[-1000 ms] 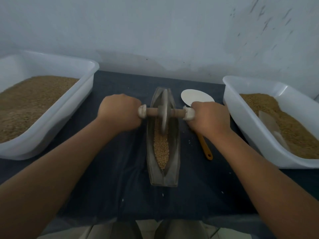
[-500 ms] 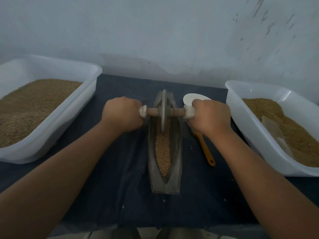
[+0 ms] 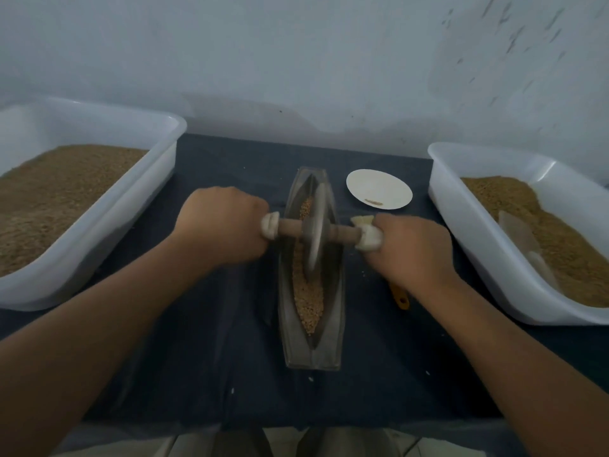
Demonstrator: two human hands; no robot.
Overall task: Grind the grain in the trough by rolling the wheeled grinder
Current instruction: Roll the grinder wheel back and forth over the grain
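Head view: your wheeled grinder (image 3: 316, 232) has rolled from the far end of the trough (image 3: 333, 344) to its middle. Your left hand (image 3: 224, 225) and right hand (image 3: 412, 249) grip its handles; the near grain (image 3: 308, 305) looks whole, so keep rolling.

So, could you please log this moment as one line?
grinding | left hand: grips axle | right hand: grips axle | wheel: in trough, on grain

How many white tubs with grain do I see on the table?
2. The left tub stands left of the trough, the right tub right of it. The frame edges cut off both; no other tub shows.
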